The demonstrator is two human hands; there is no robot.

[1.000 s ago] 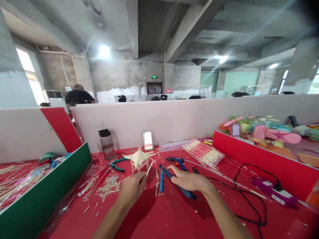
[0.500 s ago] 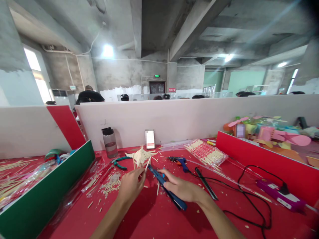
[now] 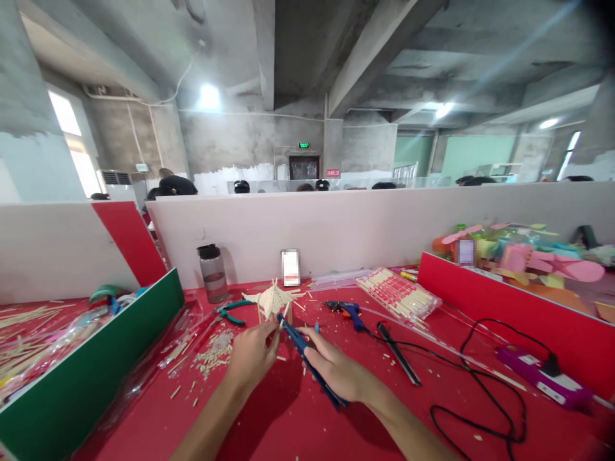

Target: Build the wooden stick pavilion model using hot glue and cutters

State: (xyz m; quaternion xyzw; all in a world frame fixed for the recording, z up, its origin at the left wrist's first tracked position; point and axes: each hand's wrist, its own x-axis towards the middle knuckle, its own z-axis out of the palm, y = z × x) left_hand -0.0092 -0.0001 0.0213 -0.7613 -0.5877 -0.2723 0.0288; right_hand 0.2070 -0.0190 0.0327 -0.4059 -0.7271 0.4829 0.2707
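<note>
My left hand [image 3: 254, 351] is closed, its fingers pinching a short wooden stick [image 3: 287, 311] that points up. My right hand [image 3: 334, 368] grips a pair of long blue cutters [image 3: 307, 355], whose narrow tip meets the stick beside my left fingertips. Just beyond both hands stands a small model [image 3: 273, 299] built of pale wooden sticks, with a pointed, flared roof. Its lower part is partly hidden by the hands and the stick. Cut stick bits [image 3: 215, 353] lie heaped left of my left hand.
Teal-handled pliers [image 3: 233, 317] and a water bottle [image 3: 212, 274] are at the left. A blue glue gun [image 3: 354, 315], a black utility knife [image 3: 400, 355], bundled sticks [image 3: 396, 294] and a corded purple power strip [image 3: 542, 378] lie to the right. Green [image 3: 96, 358] and red [image 3: 509, 310] dividers flank the red table.
The cutters' tip has moved left and up onto the stick, and their handles look closer together. My right hand has shifted slightly left; my left hand stays almost in place.
</note>
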